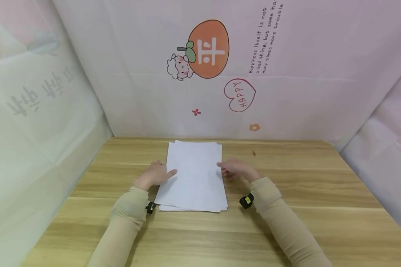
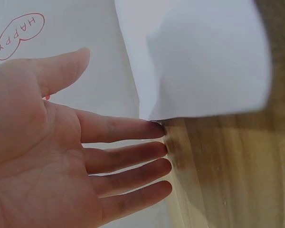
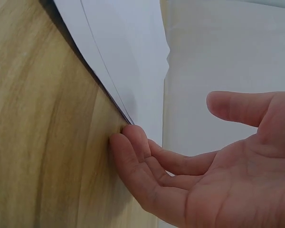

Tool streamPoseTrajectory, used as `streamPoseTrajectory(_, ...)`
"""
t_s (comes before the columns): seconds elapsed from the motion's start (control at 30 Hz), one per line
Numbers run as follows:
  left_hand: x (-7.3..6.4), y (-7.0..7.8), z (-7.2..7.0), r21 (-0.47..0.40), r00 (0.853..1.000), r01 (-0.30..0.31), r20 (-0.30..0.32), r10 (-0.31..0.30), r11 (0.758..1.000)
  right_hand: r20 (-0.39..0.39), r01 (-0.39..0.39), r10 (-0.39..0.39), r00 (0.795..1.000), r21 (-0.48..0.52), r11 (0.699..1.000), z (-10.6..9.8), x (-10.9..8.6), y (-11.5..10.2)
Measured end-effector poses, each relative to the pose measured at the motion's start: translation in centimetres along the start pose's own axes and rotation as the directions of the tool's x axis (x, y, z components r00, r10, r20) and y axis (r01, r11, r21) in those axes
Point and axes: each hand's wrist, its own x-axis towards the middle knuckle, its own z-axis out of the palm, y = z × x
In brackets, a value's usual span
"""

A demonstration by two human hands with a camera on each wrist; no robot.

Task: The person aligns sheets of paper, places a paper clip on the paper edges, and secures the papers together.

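While the left hand meets the left edge of a paper stack with straight, released fingers, the white sheets lie slightly uneven near the middle of the desk. At their right edge, the right hand touches the stack with loosely bent fingers, its thumb apart, grasping nothing. Beyond that hand lies a paper clip.

Sheets: paper, matt, smooth. Table: wood or wood-look, visible grain, smooth, slight sheen. Backdrop: cloth-like, matt, w/ faint creases. Sleeves: cloth, matt, wrinkled. Clip: metal-look, finish too small to tell. Wrist cams: prob. plastic.
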Motion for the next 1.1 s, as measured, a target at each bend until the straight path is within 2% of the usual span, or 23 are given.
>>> streamPoseTrajectory(0.4,-0.3,0.0,-0.2,-0.081,1.000,-0.006,0.000,0.006,0.997,-0.001,-0.018,0.018,1.000,0.118,0.993,0.1,-0.2,0.2)
streamPoseTrajectory(0.57,-0.2,0.1,-0.2,-0.061,1.000,-0.010,-0.001,0.010,0.998,-0.011,-0.023,0.025,1.000,0.111,0.994,0.3,-0.1,0.3)
streamPoseTrajectory(0.83,0.4,0.1,-0.9,-0.172,1.000,0.006,0.024,-0.002,0.985,-0.013,-0.042,0.044,0.999,0.136,0.990,0.3,0.0,0.2)
streamPoseTrajectory(1.1,1.1,0.2,-0.9,-0.169,0.999,0.045,0.025,-0.042,0.984,-0.013,-0.048,0.050,0.999,0.155,0.987,0.2,-0.2,0.0)
